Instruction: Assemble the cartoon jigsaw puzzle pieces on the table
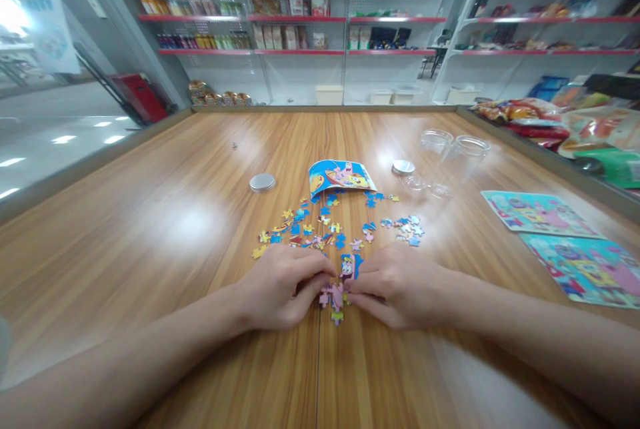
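Note:
Between my hands on the wooden table lies a small group of joined jigsaw pieces [337,297], mostly pink with a yellow-green bit at the bottom. Just above it sits a blue and pink joined section [349,266] showing a cartoon face. My left hand [290,282] has its thumb and fingers pinched at the left edge of the pink group. From the other side, my right hand [395,282] pinches at the right edge. Whatever piece is in either pinch is hidden by the fingers. Loose jigsaw pieces [296,229] lie scattered beyond my hands.
A curved picture sheet [343,177] stands behind the pieces. Silver lids [263,182] and two clear jars [463,159] are farther back. Two finished cartoon puzzles [545,213] lie at right. Packaged goods [530,119] sit beyond the right table edge, with stocked shelves [295,18] behind.

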A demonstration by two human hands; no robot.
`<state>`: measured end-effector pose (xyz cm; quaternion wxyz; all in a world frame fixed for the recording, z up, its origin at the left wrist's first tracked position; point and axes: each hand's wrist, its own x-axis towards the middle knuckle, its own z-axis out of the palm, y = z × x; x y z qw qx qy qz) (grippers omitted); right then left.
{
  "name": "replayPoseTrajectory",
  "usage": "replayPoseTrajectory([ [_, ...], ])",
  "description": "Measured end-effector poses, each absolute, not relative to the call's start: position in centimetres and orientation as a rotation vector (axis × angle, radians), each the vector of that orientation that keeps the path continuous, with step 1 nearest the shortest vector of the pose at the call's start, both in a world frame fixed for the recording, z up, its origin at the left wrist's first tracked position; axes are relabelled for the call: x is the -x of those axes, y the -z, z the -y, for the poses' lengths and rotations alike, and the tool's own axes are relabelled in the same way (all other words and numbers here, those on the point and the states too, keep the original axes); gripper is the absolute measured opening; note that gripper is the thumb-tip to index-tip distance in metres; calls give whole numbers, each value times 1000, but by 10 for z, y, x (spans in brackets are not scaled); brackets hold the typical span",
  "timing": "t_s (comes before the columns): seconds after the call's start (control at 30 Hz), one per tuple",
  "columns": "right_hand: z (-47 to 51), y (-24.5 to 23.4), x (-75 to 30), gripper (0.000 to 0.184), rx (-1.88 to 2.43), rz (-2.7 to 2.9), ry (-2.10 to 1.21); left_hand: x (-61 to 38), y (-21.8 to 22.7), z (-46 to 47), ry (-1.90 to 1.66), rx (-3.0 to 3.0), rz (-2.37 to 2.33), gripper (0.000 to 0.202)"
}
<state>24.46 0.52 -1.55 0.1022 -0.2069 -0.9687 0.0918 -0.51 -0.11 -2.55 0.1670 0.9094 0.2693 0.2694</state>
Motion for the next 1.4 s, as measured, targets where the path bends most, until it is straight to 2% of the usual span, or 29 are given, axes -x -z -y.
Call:
replayPoseTrajectory([
  [0.13, -1, 13, -243, 30, 636, 2873, -273, 7, 22, 1, -758, -2598, -748, 19],
  [0.43, -2, 11, -244, 26, 656, 2879, -354, 6, 15, 2, -420, -2680, -824, 12],
  [0.67, -2, 9, -243, 24, 694, 2907, -401, 5, 16, 2, -376, -2696, -832, 9],
  [0.87, -2, 7, -242, 21, 695, 2927, -385, 5, 11, 5, -393, -2676, -857, 20],
  [1.4, -1, 5, -241, 25, 674, 2905, -333, 6, 13, 3, -359, -2693, -788, 12],
])
